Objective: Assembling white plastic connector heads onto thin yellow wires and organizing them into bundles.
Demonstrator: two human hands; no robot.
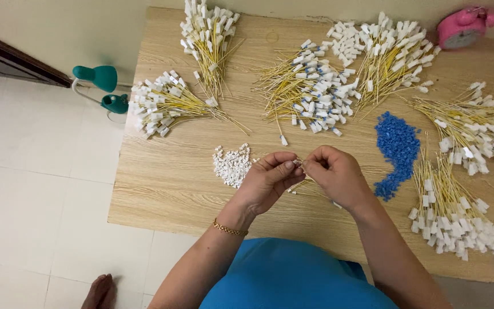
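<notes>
Over the front middle of the wooden table (161,183), my left hand (267,180) and my right hand (335,174) meet fingertip to fingertip. Between them they pinch a small white connector (297,162) on thin yellow wire. A few more yellow wires (303,186) trail under my right hand. A small heap of loose white connectors (232,165) lies just left of my left hand. A patch of small blue pieces (397,150) lies just right of my right hand. A gold bracelet (229,229) circles my left wrist.
Several bundles of yellow wires with white ends fan out across the table, one (164,104) at the left, one (208,34) at the back, one (310,88) in the middle and one (450,209) at the right. A pink alarm clock (464,26) stands back right. A teal lamp (104,86) stands on the floor.
</notes>
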